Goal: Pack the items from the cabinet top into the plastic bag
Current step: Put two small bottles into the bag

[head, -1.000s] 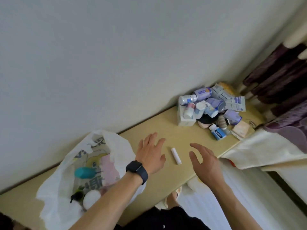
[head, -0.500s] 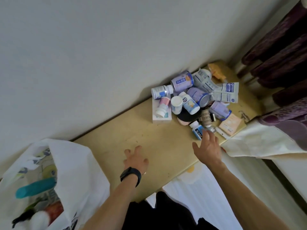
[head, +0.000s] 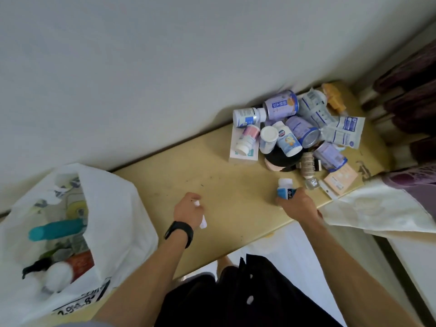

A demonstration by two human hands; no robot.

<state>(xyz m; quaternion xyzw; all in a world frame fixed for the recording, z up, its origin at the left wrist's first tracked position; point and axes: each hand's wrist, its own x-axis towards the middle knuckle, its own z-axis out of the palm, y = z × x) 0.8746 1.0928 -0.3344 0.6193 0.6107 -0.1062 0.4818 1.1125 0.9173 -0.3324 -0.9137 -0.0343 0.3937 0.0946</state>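
Observation:
My left hand (head: 188,211) grips a small white tube (head: 203,223) over the middle of the yellow cabinet top (head: 226,185); both tube ends stick out of the fist. My right hand (head: 298,204) holds a small blue-and-white bottle (head: 286,189) near the front edge, just below a pile of bottles, cans and packets (head: 295,133) in the far right corner. The white plastic bag (head: 113,208) stands open at the left, with a teal bottle (head: 55,230) and other items inside.
A wall runs along the back of the cabinet. Dark purple curtains (head: 410,95) hang at the right. A cream cloth (head: 377,208) drapes over the cabinet's right front corner. A flat white box (head: 243,154) lies at the left of the pile.
My left hand closed on the white tube that lay on the cabinet top. My right hand reached to the pile and took hold of the blue-and-white bottle. The view swung right.

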